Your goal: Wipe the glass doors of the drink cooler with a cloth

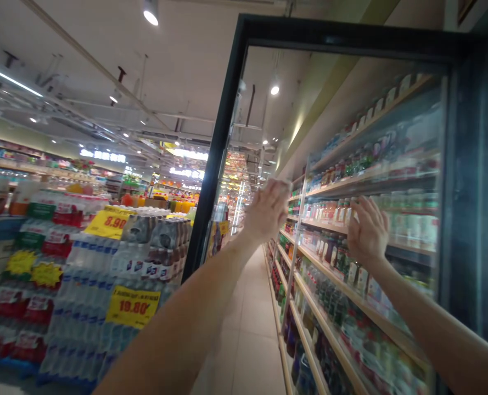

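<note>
My left hand (pixel 266 211) is raised in front of the glass door (pixel 334 104), fingers stretched upward and slightly blurred. A pale, thin wipe-like cloth (pixel 284 186) shows at its fingertips, pressed between them and the pane; its edges are smeared. To the right, my right hand (pixel 368 230) is held up close to the same pane, fingers loosely bent and apart, with nothing visible in it. Whether its fingertips touch the glass I cannot tell. A dark door frame (pixel 217 159) surrounds the pane, which stands swung outward.
Through the glass, shelves (pixel 330 263) hold rows of bottles along a tiled aisle (pixel 247 323). Stacked packs of bottled water (pixel 83 280) with yellow price signs (pixel 132 307) stand to the left. A dark upright (pixel 474 181) borders the door's right side.
</note>
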`<action>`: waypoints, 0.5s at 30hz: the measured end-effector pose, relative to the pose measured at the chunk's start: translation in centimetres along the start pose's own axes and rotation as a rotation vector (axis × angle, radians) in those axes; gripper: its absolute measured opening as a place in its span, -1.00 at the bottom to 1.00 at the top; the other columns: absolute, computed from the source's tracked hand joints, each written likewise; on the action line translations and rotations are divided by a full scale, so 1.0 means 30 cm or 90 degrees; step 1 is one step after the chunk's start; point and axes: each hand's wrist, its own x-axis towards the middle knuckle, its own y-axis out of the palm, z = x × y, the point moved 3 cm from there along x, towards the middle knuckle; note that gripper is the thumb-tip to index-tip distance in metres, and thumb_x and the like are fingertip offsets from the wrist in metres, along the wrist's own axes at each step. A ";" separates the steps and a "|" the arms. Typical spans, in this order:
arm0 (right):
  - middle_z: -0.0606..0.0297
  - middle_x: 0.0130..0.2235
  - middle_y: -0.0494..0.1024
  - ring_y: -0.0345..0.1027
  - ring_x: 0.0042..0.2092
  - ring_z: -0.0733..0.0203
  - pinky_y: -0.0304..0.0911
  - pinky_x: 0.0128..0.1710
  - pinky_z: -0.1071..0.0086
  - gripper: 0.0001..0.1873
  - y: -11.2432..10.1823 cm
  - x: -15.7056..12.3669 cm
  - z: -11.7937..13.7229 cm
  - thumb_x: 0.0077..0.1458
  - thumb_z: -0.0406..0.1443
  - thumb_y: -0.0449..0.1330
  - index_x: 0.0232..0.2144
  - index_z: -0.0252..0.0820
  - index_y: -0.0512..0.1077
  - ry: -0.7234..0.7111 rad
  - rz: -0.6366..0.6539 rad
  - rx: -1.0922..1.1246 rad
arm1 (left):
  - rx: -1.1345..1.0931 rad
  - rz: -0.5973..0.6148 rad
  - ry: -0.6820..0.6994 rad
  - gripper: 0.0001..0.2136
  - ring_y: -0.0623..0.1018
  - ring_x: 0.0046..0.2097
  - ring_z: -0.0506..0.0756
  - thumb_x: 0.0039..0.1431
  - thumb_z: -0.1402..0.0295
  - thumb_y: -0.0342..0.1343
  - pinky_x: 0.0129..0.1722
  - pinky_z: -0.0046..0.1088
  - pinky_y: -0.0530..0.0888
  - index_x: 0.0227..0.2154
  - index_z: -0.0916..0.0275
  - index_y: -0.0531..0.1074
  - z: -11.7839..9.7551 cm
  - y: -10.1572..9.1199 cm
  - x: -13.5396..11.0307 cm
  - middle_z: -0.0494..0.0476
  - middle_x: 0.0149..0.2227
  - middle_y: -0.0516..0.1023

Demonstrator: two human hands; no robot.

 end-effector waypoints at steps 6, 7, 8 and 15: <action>0.04 0.14 0.37 0.15 0.21 0.00 0.03 0.17 0.02 -0.57 0.006 -0.001 -0.004 0.15 -0.26 -0.09 0.00 -0.24 0.37 -0.005 -0.003 -0.011 | -0.003 0.011 -0.038 -0.53 -0.01 0.34 0.15 0.28 0.21 -0.23 0.26 -0.09 0.08 0.21 0.18 0.10 0.069 -0.010 0.003 0.16 0.30 0.09; 0.05 0.14 0.36 0.15 0.21 0.00 0.03 0.17 0.01 -0.57 0.007 -0.001 -0.004 0.15 -0.25 -0.08 0.00 -0.23 0.37 -0.001 -0.001 -0.012 | 0.004 -0.012 -0.139 -0.53 -0.02 0.34 0.19 0.27 0.21 -0.22 0.25 -0.05 0.07 0.21 0.21 0.11 0.110 -0.018 0.006 0.21 0.31 0.07; 0.05 0.14 0.36 0.14 0.22 0.00 0.02 0.17 0.00 -0.57 0.007 0.000 -0.003 0.15 -0.25 -0.08 0.00 -0.22 0.37 0.004 0.000 -0.011 | 0.009 -0.030 -0.211 -0.52 -0.02 0.34 0.22 0.26 0.22 -0.20 0.25 -0.03 0.07 0.21 0.25 0.11 0.131 -0.023 0.006 0.26 0.31 0.06; 0.06 0.15 0.35 0.15 0.21 0.00 0.01 0.18 0.02 -0.57 0.007 0.000 -0.004 0.14 -0.26 -0.08 0.00 -0.22 0.37 0.009 0.008 -0.004 | -0.051 0.072 0.238 -0.54 -0.01 0.34 0.12 0.27 0.18 -0.20 0.28 -0.17 0.02 0.21 0.12 0.11 -0.115 0.013 -0.066 0.07 0.31 0.08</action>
